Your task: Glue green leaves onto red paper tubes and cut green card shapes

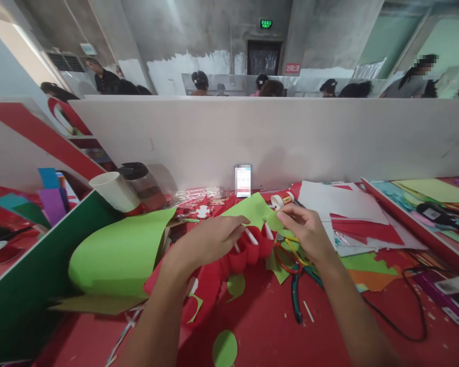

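And here's the red ruffled piece (pixel 248 254), mid-table on the red tabletop (pixel 267 331), its upper edge right under the left hand's (pixel 221 234) curled fingers; their grip I can't make out. Over at its right end, just beside it, the right hand (pixel 305 227) draws thumb and forefinger close together, any hold unclear.
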Available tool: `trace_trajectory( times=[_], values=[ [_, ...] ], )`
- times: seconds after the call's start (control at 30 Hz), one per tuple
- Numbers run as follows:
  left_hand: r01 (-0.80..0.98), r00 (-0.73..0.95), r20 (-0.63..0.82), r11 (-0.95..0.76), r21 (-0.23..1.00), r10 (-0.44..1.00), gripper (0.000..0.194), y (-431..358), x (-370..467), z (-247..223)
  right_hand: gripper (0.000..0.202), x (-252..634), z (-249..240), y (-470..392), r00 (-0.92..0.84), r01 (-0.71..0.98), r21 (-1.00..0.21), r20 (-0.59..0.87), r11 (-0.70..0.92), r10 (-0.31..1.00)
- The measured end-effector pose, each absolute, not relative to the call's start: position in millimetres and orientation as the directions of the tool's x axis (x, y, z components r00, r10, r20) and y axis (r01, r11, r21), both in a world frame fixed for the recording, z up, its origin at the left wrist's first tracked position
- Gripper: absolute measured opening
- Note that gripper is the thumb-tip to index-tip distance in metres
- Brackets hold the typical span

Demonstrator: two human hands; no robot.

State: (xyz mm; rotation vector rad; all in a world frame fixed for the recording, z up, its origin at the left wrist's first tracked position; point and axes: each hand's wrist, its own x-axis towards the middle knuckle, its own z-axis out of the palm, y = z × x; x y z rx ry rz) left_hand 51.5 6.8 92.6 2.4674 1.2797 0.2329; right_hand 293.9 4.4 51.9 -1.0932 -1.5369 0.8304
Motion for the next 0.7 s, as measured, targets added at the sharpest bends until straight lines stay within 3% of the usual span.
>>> trace_trajectory(
  times=[0.07, 0.2, 0.27, 0.4, 0.47, 0.7],
  values=[
    [0.774, 0.564, 0.004, -0.530, 0.347, 0.826, 0.053, 4, 52, 91, 0.022, 300, 55, 11, -0.085, 0.223, -0.926, 0.292, 0.303, 0.953],
    [0.813, 0.549, -0.041, -0.521, 0.260, 0.835, 0.087, -6, 60, 84, 0.021, 309, 65, 26, -0.290, 0.264, -0.938, 0.145, 0.225, 0.946],
    [0.836, 0.523, -0.065, -0.496, 0.233, 0.850, 0.075, -11, 66, 84, 0.022, 311, 69, 33, -0.390, 0.268, -0.945, 0.073, 0.189, 0.918],
    [0.812, 0.569, -0.062, -0.547, 0.204, 0.820, 0.030, -16, 74, 87, 0.024, 307, 72, 42, -0.527, 0.289, -0.947, -0.037, 0.138, 0.849],
    [0.800, 0.590, -0.061, -0.573, 0.178, 0.805, 0.021, -15, 75, 88, 0.025, 304, 72, 45, -0.552, 0.320, -0.937, -0.061, 0.143, 0.832],
    [0.806, 0.581, -0.007, -0.575, 0.139, 0.814, 0.053, -8, 73, 75, 0.022, 298, 66, 52, -0.483, 0.355, -0.924, -0.049, 0.144, 0.874]
  ],
)
